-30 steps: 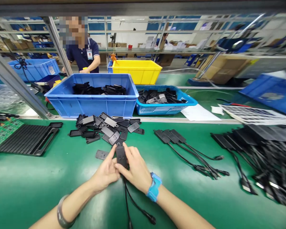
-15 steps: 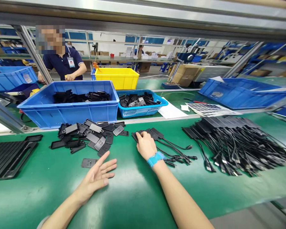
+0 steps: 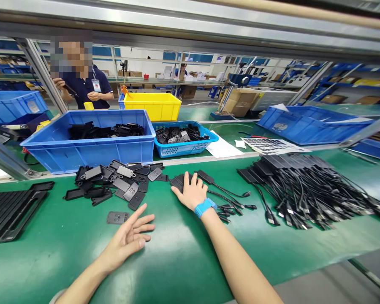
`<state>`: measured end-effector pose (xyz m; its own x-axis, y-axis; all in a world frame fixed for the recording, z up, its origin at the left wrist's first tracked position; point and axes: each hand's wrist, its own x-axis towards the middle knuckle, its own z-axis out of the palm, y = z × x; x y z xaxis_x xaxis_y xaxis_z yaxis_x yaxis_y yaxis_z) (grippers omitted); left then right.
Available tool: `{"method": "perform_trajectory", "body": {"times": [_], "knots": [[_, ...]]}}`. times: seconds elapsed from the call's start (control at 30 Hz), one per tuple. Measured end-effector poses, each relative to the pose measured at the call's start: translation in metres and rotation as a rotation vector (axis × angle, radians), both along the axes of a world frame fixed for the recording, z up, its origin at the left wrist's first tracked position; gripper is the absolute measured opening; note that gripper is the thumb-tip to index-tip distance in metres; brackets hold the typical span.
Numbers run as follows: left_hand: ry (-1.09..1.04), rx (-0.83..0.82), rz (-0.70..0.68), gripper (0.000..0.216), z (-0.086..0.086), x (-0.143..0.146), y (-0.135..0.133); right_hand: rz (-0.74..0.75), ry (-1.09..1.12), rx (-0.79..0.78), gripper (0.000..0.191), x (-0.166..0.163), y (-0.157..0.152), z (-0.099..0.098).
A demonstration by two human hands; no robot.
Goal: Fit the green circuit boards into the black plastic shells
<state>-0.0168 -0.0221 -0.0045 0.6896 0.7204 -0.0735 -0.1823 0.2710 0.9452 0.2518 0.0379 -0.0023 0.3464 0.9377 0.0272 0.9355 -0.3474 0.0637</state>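
Note:
My left hand [image 3: 131,234] hovers palm sideways over the green bench, fingers spread, holding nothing. Just beyond it lies a single flat black plastic cover [image 3: 117,217]. Farther back is a loose heap of black plastic covers and shells [image 3: 120,182]. My right hand [image 3: 192,192], with a blue band at the wrist, rests with fingers spread over a small group of black boxes with cables [image 3: 205,176]. Part of that group is hidden under the hand. To the right spreads a big pile of the same cabled boxes [image 3: 304,185], plugs toward me.
A blue bin [image 3: 91,150] and a blue basket [image 3: 185,147] of black parts stand behind the heap. Ribbed black pieces [image 3: 12,213] lie at far left. A yellow bin [image 3: 148,105], paper sheets [image 3: 226,147] and a co-worker [image 3: 85,86] are beyond.
My right hand's fingers have spread out over the cabled boxes from a more curled grip. My left hand stays nearly still. The co-worker has raised one hand.

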Motion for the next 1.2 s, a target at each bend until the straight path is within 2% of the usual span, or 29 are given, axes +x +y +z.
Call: {"method": "perform_trajectory", "body": {"times": [0.07, 0.23, 0.37, 0.5, 0.6, 0.7, 0.77, 0.87, 0.97, 1.07, 1.2], "knots": [[0.01, 0.006, -0.008, 0.077, 0.001, 0.0, 0.0, -0.007, -0.003, 0.023, 0.092, 0.003, 0.002, -0.005], [0.047, 0.026, -0.017, 0.075, 0.003, 0.0, -0.002, -0.009, 0.002, 0.074, 0.088, 0.006, 0.01, -0.009], [0.094, 0.094, -0.015, 0.07, 0.005, 0.0, -0.004, 0.007, 0.052, 0.056, 0.086, 0.002, 0.009, 0.004], [0.278, 0.344, 0.061, 0.055, -0.001, -0.004, -0.004, -0.002, 0.054, 0.018, 0.079, 0.007, 0.0, 0.027], [0.459, 0.637, 0.068, 0.048, -0.01, -0.01, -0.002, -0.069, 0.009, 0.012, 0.074, 0.035, -0.004, 0.052], [0.523, 0.865, -0.012, 0.047, -0.013, -0.011, -0.002, -0.208, -0.065, -0.045, 0.072, 0.087, 0.0, 0.076], [0.503, 0.948, -0.079, 0.047, -0.009, -0.007, -0.003, -0.284, -0.08, -0.069, 0.073, 0.126, 0.005, 0.083], [0.471, 1.02, -0.1, 0.044, 0.003, 0.002, -0.003, -0.349, -0.082, -0.085, 0.07, 0.175, 0.007, 0.069], [0.49, 1.067, -0.1, 0.038, 0.011, 0.008, -0.003, -0.342, -0.075, -0.059, 0.064, 0.203, -0.002, 0.035], [0.542, 1.106, -0.14, 0.032, 0.014, 0.01, -0.001, -0.317, -0.058, -0.022, 0.064, 0.214, -0.011, 0.007], [0.568, 1.166, -0.174, 0.03, 0.017, 0.011, 0.001, -0.257, -0.036, 0.057, 0.066, 0.207, -0.007, 0.001]]}}
